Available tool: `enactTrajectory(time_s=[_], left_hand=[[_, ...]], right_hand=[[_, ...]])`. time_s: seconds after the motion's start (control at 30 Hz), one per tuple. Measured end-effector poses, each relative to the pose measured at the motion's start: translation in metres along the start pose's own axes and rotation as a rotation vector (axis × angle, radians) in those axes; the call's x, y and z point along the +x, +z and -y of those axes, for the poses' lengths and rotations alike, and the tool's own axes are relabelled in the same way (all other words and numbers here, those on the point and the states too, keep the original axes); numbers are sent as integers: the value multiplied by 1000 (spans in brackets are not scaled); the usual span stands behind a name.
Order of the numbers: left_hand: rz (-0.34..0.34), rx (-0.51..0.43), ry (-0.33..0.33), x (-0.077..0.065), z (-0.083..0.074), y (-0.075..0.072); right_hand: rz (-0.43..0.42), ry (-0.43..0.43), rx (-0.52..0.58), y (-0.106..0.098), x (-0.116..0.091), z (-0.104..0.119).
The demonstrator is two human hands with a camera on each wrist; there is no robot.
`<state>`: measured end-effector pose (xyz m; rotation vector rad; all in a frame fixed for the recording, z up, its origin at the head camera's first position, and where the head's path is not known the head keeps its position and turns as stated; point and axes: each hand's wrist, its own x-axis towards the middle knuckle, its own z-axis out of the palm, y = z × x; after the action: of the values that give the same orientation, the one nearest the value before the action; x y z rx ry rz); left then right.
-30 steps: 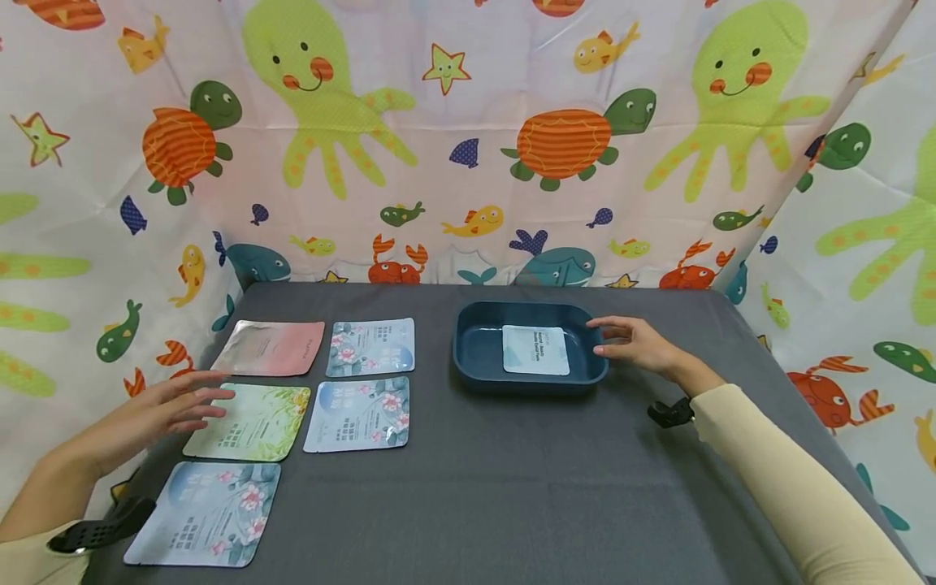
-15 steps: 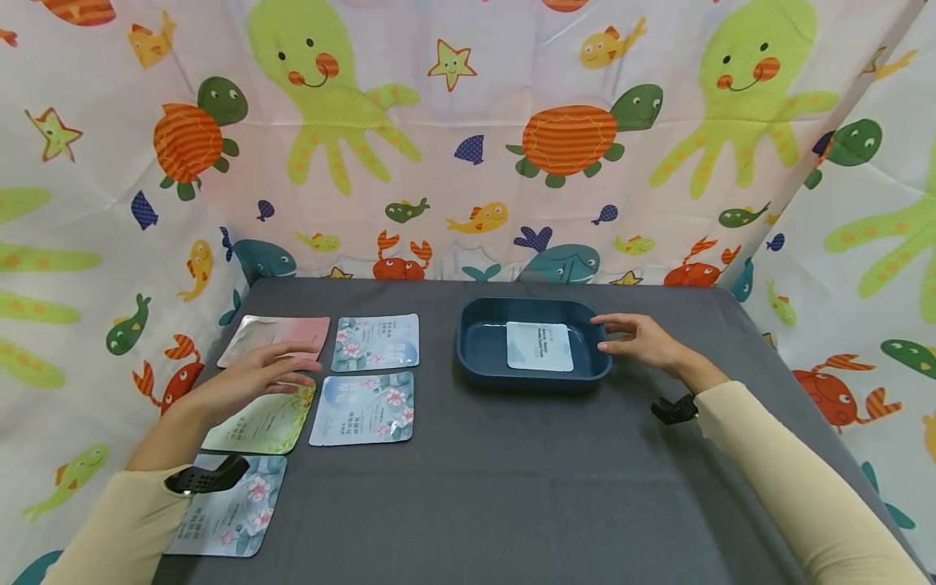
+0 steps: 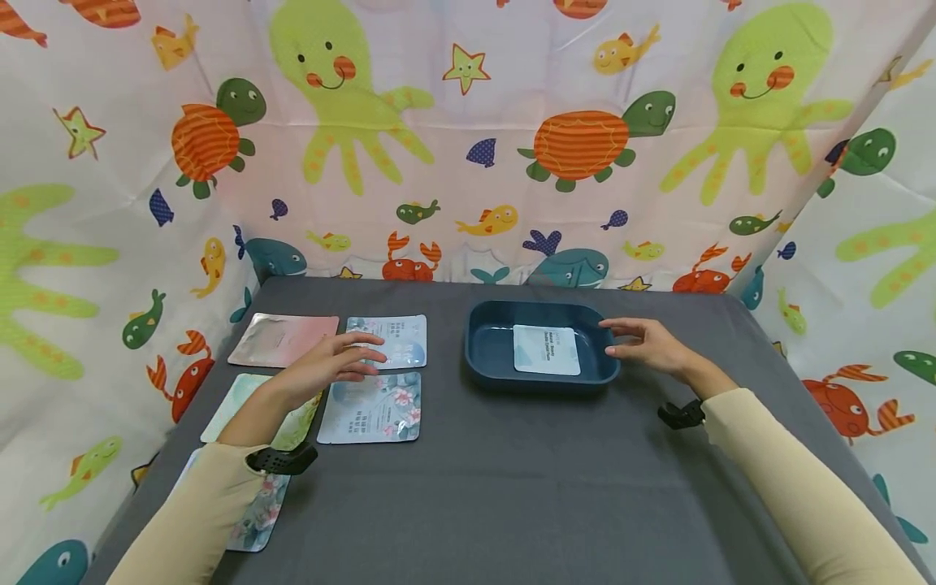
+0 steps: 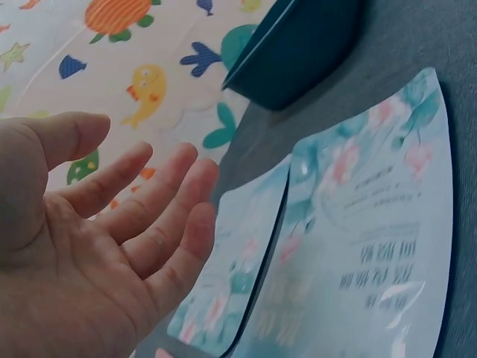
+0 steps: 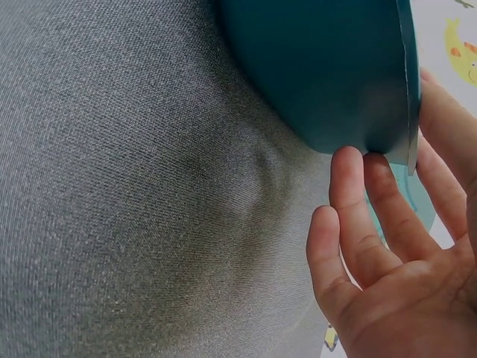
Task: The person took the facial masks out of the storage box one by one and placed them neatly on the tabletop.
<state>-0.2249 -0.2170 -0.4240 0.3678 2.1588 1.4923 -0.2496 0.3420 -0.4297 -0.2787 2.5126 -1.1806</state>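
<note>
My left hand (image 3: 331, 362) hovers palm inward over the sachets on the left, fingers loosely spread and holding nothing. Beneath or beside it lie a blue floral sachet at the back (image 3: 400, 341), partly covered by the fingers, and a second blue floral sachet (image 3: 371, 410) in front. In the left wrist view the palm faces these two blue sachets (image 4: 358, 246). My right hand (image 3: 651, 349) rests its fingertips at the right rim of a dark blue tray (image 3: 512, 379), fingers relaxed. A pale blue sachet with dark print (image 3: 547, 351) lies inside the tray.
A pink sachet (image 3: 274, 340) lies at the back left. A green sachet (image 3: 227, 402) and a larger blue floral sachet (image 3: 252, 524) are partly hidden under the left arm. A sea-animal curtain (image 3: 439, 162) encloses the grey-clothed table (image 3: 512, 504).
My left hand has moved right, from beside the pink and green sachets to over the blue floral ones. The right hand stays at the tray's rim. The head view has shifted slightly.
</note>
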Motion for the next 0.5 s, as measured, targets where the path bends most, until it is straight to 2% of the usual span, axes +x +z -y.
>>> enactTrajectory(time_s=[0.2, 0.4, 0.5], left_hand=[[2, -21, 15, 9, -2, 16], [39, -61, 39, 21, -16, 36], [63, -130, 53, 31, -25, 49]], right_hand=[[-16, -3, -2, 1, -1, -2], [-16, 0, -17, 2, -1, 0], [-15, 2, -19, 2, 0, 0]])
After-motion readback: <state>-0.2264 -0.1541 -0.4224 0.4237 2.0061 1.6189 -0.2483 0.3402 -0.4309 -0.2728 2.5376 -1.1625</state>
